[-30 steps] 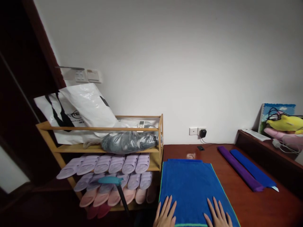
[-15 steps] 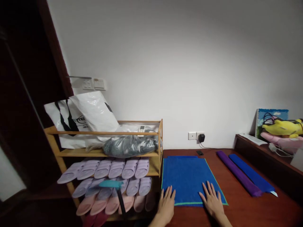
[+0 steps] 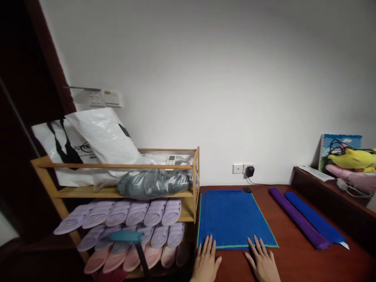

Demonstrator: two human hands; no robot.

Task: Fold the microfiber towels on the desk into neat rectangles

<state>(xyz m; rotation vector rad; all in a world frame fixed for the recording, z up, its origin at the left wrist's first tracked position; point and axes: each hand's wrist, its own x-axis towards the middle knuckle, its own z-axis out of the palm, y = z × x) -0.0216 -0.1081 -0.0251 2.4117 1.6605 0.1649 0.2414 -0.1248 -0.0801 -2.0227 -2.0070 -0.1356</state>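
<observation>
- Two bare hands, palms down at the near edge of a blue cloth [image 3: 230,219] that lies flat on the reddish-brown bench [image 3: 296,260], just beside the wooden shoe rack [image 3: 164,167].
- Left hand [image 3: 206,264]: fingers [image 3: 209,243] extended and slightly apart, clamped on nothing; their tips overlap the green hem near the cloth's left corner.
- Right hand [image 3: 262,263]: fingers likewise apart, tips over the same hem toward the right corner; how firmly either hand presses cannot be told.
- Progress, as judged from the lay: spreading and smoothing appear complete, with edges nearly straight and no large crease. Blue shows beyond the near hem, suggesting a second layer, though this is uncertain.
- Remaining, by comparison: a purple strip [image 3: 299,218] and a narrow blue strip [image 3: 315,218], side by side at right, appear already compacted; the spread cloth is not yet so reduced.
</observation>
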